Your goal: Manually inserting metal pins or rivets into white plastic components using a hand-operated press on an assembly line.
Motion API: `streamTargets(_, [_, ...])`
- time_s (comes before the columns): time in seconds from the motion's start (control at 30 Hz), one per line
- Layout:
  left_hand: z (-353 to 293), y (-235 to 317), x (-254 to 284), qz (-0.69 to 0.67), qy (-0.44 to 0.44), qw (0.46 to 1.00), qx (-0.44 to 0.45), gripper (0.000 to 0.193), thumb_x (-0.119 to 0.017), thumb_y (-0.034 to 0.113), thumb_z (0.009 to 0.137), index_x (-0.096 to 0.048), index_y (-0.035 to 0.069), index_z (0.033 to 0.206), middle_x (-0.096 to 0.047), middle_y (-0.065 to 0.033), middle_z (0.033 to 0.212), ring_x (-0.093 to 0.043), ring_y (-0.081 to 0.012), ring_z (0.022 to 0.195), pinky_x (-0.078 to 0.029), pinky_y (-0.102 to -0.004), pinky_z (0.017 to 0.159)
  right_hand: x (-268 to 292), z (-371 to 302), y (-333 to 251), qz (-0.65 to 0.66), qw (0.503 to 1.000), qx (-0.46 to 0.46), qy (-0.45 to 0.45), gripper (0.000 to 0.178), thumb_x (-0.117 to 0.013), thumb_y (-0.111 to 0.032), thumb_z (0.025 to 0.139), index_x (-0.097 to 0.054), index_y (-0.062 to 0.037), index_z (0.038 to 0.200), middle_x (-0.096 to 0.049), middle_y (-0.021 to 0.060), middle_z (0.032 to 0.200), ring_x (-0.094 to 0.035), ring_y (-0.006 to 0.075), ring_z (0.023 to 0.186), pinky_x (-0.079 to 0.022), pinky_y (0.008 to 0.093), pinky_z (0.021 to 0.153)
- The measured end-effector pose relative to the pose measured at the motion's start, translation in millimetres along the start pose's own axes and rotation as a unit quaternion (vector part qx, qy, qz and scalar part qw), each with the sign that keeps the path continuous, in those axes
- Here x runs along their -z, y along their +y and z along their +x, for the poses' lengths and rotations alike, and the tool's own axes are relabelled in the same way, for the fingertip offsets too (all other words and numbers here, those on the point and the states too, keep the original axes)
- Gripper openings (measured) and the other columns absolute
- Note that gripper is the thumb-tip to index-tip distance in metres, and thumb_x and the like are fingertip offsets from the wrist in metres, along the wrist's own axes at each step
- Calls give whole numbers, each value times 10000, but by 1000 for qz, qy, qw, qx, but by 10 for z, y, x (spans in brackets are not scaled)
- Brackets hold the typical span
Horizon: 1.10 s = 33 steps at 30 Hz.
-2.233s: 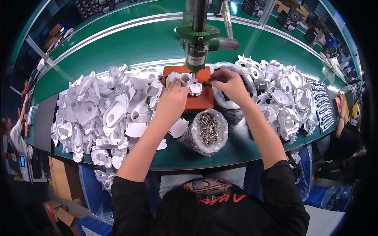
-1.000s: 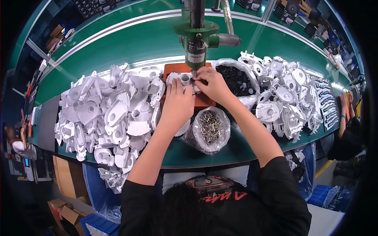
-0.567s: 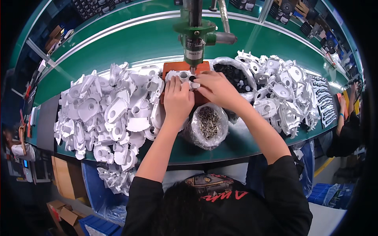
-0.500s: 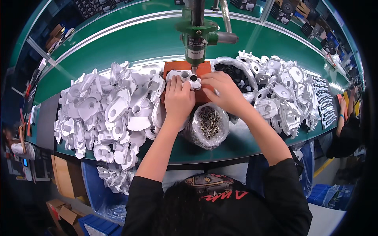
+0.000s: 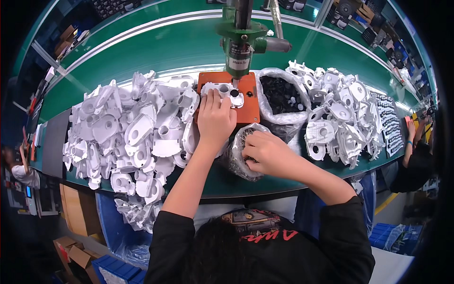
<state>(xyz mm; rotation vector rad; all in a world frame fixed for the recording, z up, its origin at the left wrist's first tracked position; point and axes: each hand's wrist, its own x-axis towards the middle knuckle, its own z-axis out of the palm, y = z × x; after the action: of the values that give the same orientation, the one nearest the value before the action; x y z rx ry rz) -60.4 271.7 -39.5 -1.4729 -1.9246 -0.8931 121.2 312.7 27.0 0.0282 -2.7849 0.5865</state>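
Observation:
My left hand [image 5: 216, 118] lies over the left side of a white plastic part [image 5: 238, 101], its fingers close together, holding it on an orange base plate [image 5: 249, 114]. A dark round piece sits in an opening of the part, right below the tip of a green press [image 5: 237, 62]. My right hand [image 5: 267, 152] is at the mouth of a clear plastic bag [image 5: 238, 158] of small metal screws or pins, fingers curled in. Its fingertips are partly hidden, and whatever they grip does not show.
White plastic parts form a large heap [image 5: 109, 128] on the left and another [image 5: 338, 113] on the right. An open bag [image 5: 305, 92] of black pieces stands beside the base plate. Rows of small dark pieces [image 5: 388, 125] lie far right, near another person's arm [image 5: 412, 135].
My right hand has moved from the white part down to the bag of metal pieces, its fingers now curled. My left hand has stayed on the part.

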Motion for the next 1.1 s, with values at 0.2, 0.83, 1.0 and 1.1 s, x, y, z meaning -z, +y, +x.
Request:
streamTargets(0.2, [15,18,-8,-5,10,1000,-4,143,-532,64,733,-546,-28,842,-607,-263,1083,-564,-403,1076,-431,-478,958,24,20,46,0,999,30,-34,108,-655,-146,667,-627,-45,693,-547,61,782,-537,234,810,-454,362,751])
streamTargets(0.83, [-11,-3,-6,-11,13,1000,6,139,-545,68,728,-543,-13,840,-604,-267,1095,-564,-404,1083,-431,-486,960,207,193,247,183,974,-72,-110,91,-635,-75,657,-581,-20,707,-555,88,705,-576,218,652,-482,317,605])
streamTargets(1.0, [9,11,-14,-14,10,1000,12,145,-551,73,729,-538,-13,845,-598,-275,1099,-559,-414,1084,-427,-491,963,418,423,694,273,941,-166,-109,122,-634,-108,709,-610,9,739,-573,20,648,-527,88,603,-430,240,561])
streamTargets(1.1, [1,6,9,-21,16,1000,11,146,-555,75,729,-536,-13,844,-599,-279,1093,-560,-418,1079,-429,-492,961,492,664,856,330,894,-292,-86,145,-645,-147,737,-629,-2,737,-557,1,615,-465,62,504,-352,217,460])
